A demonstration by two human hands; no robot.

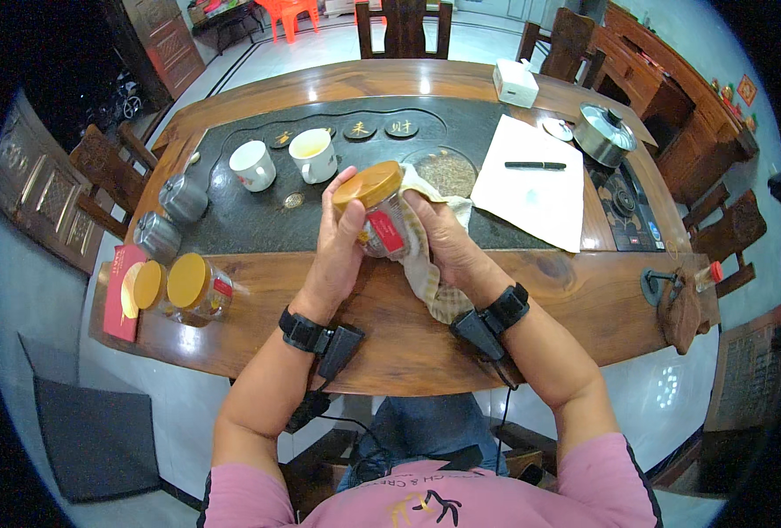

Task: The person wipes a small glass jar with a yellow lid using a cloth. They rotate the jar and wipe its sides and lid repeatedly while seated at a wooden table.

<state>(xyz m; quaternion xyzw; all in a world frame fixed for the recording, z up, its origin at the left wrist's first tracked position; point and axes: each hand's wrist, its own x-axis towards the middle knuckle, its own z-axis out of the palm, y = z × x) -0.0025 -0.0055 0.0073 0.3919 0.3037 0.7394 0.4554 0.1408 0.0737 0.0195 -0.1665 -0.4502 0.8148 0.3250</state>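
My left hand (335,254) holds a clear plastic jar (385,224) with an orange-yellow screw lid and a red label, tilted over the table's front part. In my right hand (453,244) is a light checked cloth (423,264), pressed against the jar's right side; its lower end hangs towards the wooden tabletop. Two similar lidded jars, a larger one (199,287) and a smaller one (149,285), stand at the front left beside a red box (124,290). Beyond my hands are two white mugs, one (252,166) further left and one (313,156) holding yellowish liquid.
Two metal canisters (184,198) stand on the left of the dark stone tray (232,228). At right lie white paper (529,198) and a black pen (535,165), near a lidded steel pot (604,135) and a cooktop (628,211). A tissue box (515,84) stands behind.
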